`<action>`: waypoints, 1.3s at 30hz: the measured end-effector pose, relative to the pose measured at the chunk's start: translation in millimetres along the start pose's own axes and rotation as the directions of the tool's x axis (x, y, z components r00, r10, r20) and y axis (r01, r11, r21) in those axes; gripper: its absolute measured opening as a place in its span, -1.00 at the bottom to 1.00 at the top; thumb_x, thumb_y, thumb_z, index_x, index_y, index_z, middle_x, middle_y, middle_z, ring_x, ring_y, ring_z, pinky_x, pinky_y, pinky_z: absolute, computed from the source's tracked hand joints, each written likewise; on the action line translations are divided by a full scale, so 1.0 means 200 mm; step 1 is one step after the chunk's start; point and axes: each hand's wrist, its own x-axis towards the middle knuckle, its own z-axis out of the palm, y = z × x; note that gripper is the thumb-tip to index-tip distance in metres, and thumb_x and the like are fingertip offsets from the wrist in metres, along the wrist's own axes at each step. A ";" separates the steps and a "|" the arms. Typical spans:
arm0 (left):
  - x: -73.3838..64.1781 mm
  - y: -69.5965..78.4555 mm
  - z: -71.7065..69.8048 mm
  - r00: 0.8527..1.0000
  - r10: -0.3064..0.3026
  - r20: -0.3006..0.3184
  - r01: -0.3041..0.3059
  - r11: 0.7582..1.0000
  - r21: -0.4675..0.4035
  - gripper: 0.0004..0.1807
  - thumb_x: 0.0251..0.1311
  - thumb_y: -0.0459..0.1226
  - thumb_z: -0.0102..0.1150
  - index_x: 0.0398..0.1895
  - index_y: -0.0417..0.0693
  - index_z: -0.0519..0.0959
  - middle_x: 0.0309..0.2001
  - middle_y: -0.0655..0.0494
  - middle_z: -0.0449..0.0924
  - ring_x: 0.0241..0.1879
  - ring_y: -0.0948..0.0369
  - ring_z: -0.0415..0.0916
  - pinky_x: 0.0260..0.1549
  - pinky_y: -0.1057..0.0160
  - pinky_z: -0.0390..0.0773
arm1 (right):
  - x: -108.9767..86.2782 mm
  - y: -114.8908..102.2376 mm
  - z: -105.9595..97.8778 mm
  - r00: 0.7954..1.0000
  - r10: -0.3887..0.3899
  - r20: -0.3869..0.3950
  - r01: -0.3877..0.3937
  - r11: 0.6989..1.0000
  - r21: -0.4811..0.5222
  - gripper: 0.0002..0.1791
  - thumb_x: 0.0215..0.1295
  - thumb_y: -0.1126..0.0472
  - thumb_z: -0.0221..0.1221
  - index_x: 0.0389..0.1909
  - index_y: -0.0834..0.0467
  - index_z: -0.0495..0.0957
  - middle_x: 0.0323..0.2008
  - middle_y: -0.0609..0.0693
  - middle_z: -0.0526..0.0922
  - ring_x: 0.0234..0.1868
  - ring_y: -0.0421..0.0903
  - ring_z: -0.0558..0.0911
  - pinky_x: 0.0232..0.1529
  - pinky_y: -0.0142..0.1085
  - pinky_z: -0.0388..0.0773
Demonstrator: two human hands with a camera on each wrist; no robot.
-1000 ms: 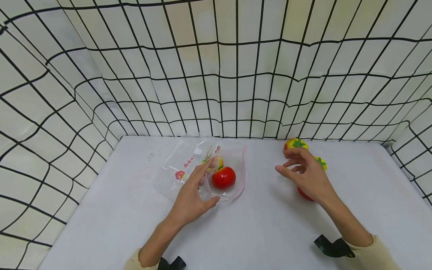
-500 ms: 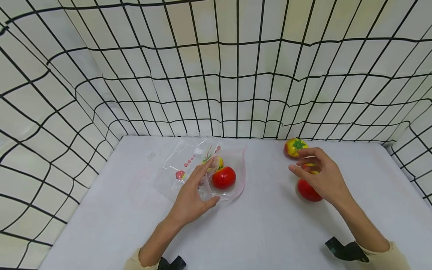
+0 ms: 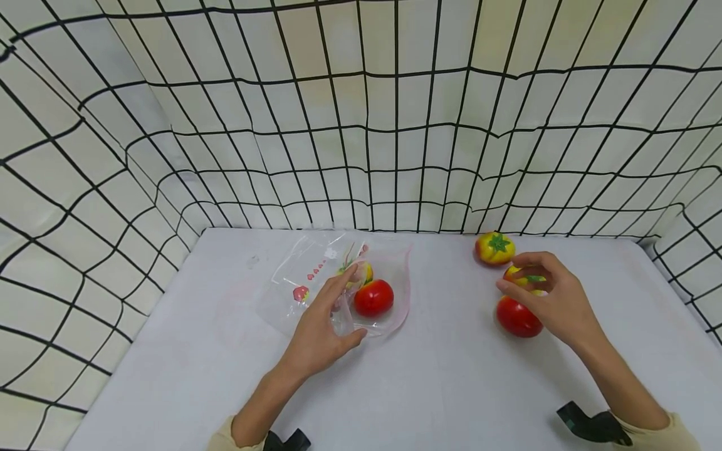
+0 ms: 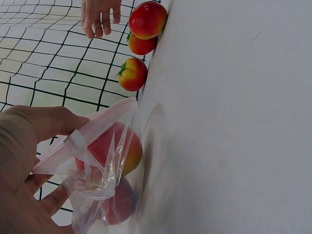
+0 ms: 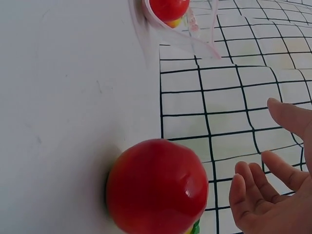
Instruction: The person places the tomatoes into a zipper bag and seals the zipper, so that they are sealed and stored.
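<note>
A clear zip bag with a pink edge and printed strawberries lies on the table, with a red tomato and a yellowish one inside. My left hand is at the bag's mouth, thumb and fingers spread wide and touching its pink strip. To the right, my right hand hovers over a row of tomatoes, its fingers loosely bent and holding nothing. Closest to me is a red tomato; behind it a yellow-red tomato is partly hidden by the fingers. Another yellow-red tomato with a green calyx sits farthest back.
Black wire grid panels rise behind the white table and along both sides. Black wrist straps sit at the beige sleeves.
My right hand has drawn back to the right and slightly toward me, uncovering more of the row of tomatoes. The left hand and the bag stay where they were.
</note>
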 end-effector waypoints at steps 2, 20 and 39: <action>0.00 0.00 0.00 1.000 0.002 0.000 -0.002 1.000 0.000 0.22 -0.16 -0.35 0.66 0.63 0.33 0.20 0.50 0.12 0.37 0.49 0.04 0.35 0.07 -0.04 0.75 | 0.00 0.01 -0.01 1.000 0.001 -0.008 -0.001 1.000 -0.013 -0.37 0.34 0.01 0.39 0.33 0.15 0.43 0.21 0.18 0.57 0.14 0.04 0.53 -0.16 -0.79 0.47; 0.00 -0.01 0.01 1.000 -0.001 0.001 0.001 1.000 0.005 0.23 -0.15 -0.35 0.65 0.63 0.36 0.19 0.50 0.13 0.37 0.49 0.04 0.36 0.07 -0.04 0.75 | -0.04 0.13 -0.05 1.000 0.015 -0.026 -0.015 1.000 -0.026 -0.38 0.34 0.07 0.40 0.30 0.23 0.43 0.19 0.23 0.55 -0.01 -0.41 0.43 -0.18 -0.81 0.46; 0.00 0.00 0.00 1.000 -0.002 0.010 0.001 1.000 0.010 0.22 -0.14 -0.33 0.65 0.64 0.35 0.18 0.51 0.14 0.36 0.49 0.06 0.36 0.10 -0.04 0.75 | -0.07 0.21 -0.03 0.998 0.056 0.035 -0.054 0.997 -0.048 -0.33 0.35 0.05 0.39 0.34 0.25 0.39 0.23 0.25 0.51 0.14 0.04 0.46 -0.19 -0.80 0.46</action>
